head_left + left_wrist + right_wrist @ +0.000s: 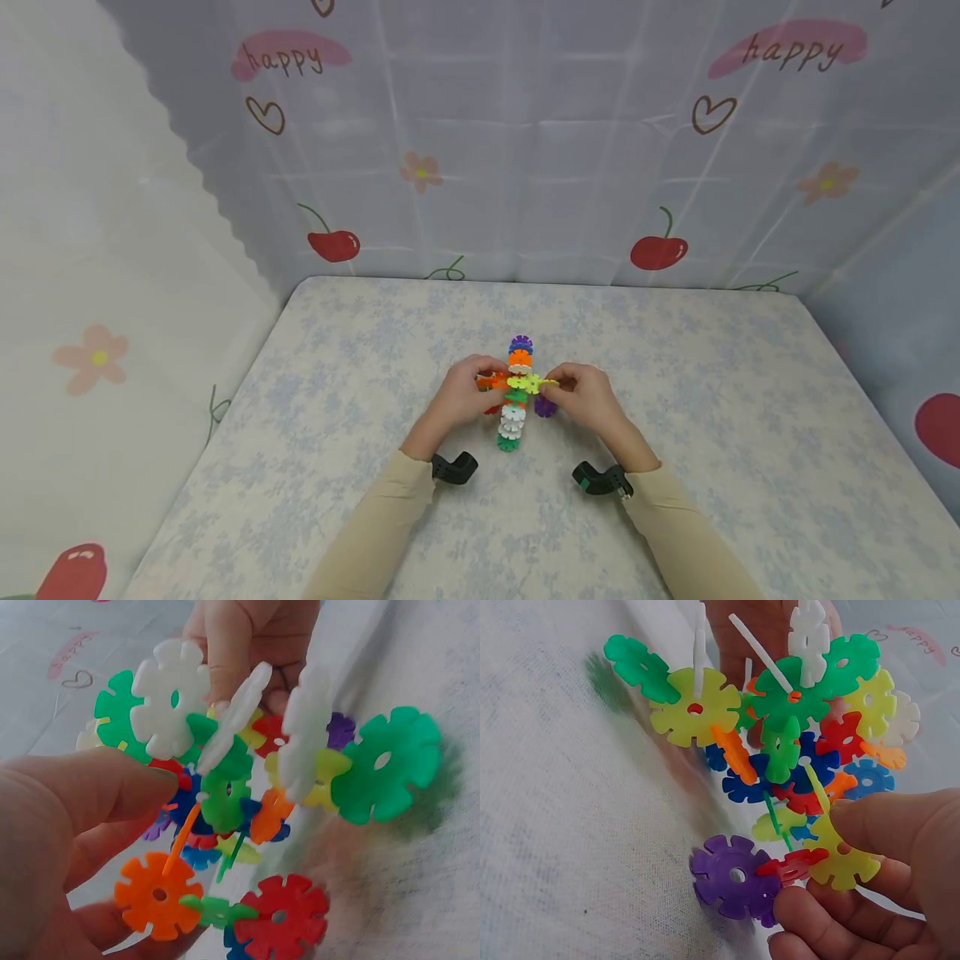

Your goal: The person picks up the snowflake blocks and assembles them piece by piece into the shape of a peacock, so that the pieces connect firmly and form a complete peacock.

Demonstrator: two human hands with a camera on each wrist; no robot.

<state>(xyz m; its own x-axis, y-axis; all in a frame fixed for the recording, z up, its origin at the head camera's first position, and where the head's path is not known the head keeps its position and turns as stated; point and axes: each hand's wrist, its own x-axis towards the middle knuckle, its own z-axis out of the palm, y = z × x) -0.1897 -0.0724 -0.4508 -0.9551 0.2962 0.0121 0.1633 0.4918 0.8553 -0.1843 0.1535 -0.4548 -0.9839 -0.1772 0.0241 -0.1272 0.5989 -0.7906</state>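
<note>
A construction of notched plastic snowflake discs (513, 414) in many colors stands on the table between both hands. On its left side, the left hand (467, 387) grips the orange part, thumb above and fingers below. An orange disc (159, 895) shows between that thumb and fingers in the left wrist view, linked by a green disc to a red disc (281, 916). At the right side, the right hand (588, 396) pinches a yellow disc (844, 862) between thumb and fingers. A red disc joins this yellow one to a purple disc (735, 874) low beside the fingertips.
A pale flower-patterned cloth (750, 433) covers the table. Behind it hangs a white curtain (525, 167) printed with cherries and hearts. Black wrist mounts (456, 468) sit at both sleeve cuffs.
</note>
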